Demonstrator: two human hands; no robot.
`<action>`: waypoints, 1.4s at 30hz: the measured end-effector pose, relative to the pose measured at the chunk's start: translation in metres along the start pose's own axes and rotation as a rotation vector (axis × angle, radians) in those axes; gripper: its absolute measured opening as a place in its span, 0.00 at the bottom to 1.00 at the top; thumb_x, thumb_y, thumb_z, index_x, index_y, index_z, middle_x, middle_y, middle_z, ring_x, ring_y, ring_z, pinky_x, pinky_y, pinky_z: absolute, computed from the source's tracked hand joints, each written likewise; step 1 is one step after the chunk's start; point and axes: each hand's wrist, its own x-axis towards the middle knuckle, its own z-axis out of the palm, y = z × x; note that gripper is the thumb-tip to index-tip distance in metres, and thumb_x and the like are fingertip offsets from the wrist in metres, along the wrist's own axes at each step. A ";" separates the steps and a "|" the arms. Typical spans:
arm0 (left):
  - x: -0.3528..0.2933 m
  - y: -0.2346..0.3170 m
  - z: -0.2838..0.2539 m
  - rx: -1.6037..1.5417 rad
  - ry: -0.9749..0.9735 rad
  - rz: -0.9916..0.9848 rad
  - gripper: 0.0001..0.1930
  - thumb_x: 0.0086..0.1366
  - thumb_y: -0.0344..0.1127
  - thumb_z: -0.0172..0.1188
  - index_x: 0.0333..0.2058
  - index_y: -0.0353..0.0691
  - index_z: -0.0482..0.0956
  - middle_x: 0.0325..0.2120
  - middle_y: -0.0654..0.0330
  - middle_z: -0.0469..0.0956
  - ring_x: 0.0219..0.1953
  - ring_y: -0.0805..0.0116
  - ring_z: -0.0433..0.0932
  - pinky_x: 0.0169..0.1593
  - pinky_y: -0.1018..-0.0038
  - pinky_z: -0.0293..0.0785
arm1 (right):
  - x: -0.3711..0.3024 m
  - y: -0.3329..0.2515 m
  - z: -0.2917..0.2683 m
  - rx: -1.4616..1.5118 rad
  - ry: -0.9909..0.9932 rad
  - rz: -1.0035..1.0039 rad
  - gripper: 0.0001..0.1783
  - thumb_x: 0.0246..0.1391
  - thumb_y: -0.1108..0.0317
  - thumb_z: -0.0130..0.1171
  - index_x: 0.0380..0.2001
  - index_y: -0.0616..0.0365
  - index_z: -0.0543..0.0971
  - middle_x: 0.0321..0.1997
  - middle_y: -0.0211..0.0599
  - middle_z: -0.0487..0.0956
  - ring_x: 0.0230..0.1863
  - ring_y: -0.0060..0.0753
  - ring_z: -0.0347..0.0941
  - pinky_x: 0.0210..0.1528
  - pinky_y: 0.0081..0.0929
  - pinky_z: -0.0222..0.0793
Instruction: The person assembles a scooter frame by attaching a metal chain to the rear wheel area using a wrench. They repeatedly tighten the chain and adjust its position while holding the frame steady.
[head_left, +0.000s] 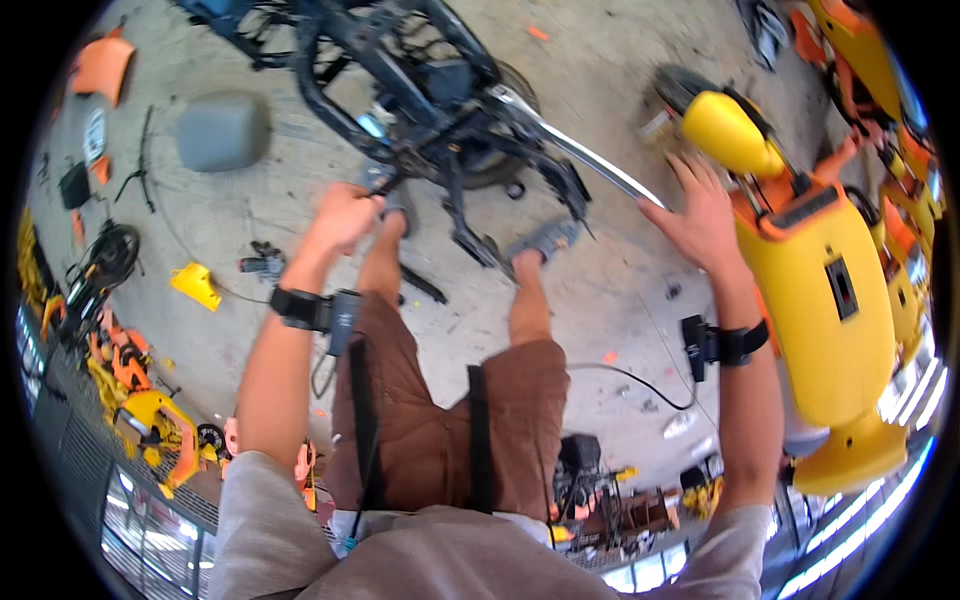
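A black motorcycle frame [390,75] stands in front of me, with a wheel partly hidden beneath it. From its right side a long silver metal bar [590,155] slants out toward my right hand [697,215]. That hand's fingers are stretched out, and the thumb side of its palm meets the end of the bar. My left hand [348,213] is closed at the left end of the frame, by a dark rod-like piece. What lies inside its fingers is blurred and cannot be made out. Both forearms wear black strapped devices.
To the right stands a yellow and orange vehicle [835,280] close to my right forearm. On the concrete floor lie a grey rounded seat-like piece [223,131], a yellow fragment [196,286] and an orange panel [102,70]. Cables [640,375] hang near my legs.
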 end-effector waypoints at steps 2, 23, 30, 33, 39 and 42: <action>0.009 -0.004 0.006 0.002 0.011 0.108 0.12 0.64 0.35 0.56 0.26 0.32 0.76 0.16 0.63 0.70 0.11 0.75 0.61 0.12 0.73 0.54 | 0.003 0.039 0.020 0.084 -0.365 0.136 0.26 0.52 0.57 0.62 0.52 0.59 0.76 0.41 0.50 0.80 0.45 0.53 0.76 0.51 0.43 0.71; 0.023 0.014 0.000 0.097 0.106 0.114 0.14 0.52 0.30 0.50 0.11 0.28 0.72 0.08 0.52 0.71 0.09 0.59 0.72 0.16 0.64 0.70 | -0.046 -0.089 0.025 0.216 -0.539 0.196 0.30 0.53 0.74 0.52 0.61 0.64 0.63 0.29 0.69 0.77 0.35 0.70 0.75 0.43 0.57 0.70; 0.033 0.001 -0.006 -0.015 -0.029 0.111 0.15 0.55 0.31 0.51 0.13 0.29 0.72 0.09 0.53 0.69 0.07 0.62 0.68 0.13 0.66 0.65 | -0.053 -0.088 0.034 0.214 -0.476 0.217 0.30 0.53 0.74 0.51 0.61 0.61 0.63 0.29 0.68 0.77 0.34 0.71 0.74 0.42 0.61 0.69; 0.037 0.002 -0.004 0.156 0.009 0.232 0.15 0.55 0.31 0.51 0.13 0.28 0.72 0.10 0.52 0.70 0.07 0.61 0.69 0.13 0.66 0.66 | -0.052 -0.083 0.045 0.222 -0.445 0.235 0.30 0.54 0.74 0.52 0.62 0.56 0.64 0.29 0.67 0.77 0.35 0.71 0.73 0.42 0.60 0.68; 0.015 0.019 0.017 0.452 0.044 0.229 0.17 0.58 0.34 0.55 0.17 0.25 0.74 0.18 0.39 0.77 0.22 0.43 0.80 0.31 0.56 0.77 | -0.062 -0.073 0.068 0.249 -0.421 0.269 0.29 0.54 0.74 0.51 0.62 0.56 0.65 0.29 0.67 0.77 0.34 0.70 0.74 0.40 0.59 0.68; -0.014 -0.012 0.028 0.523 0.180 0.398 0.14 0.60 0.35 0.59 0.36 0.26 0.74 0.29 0.34 0.78 0.37 0.36 0.77 0.40 0.51 0.72 | -0.066 -0.076 0.072 0.239 -0.400 0.284 0.29 0.55 0.74 0.50 0.62 0.55 0.65 0.28 0.66 0.77 0.33 0.70 0.74 0.39 0.59 0.69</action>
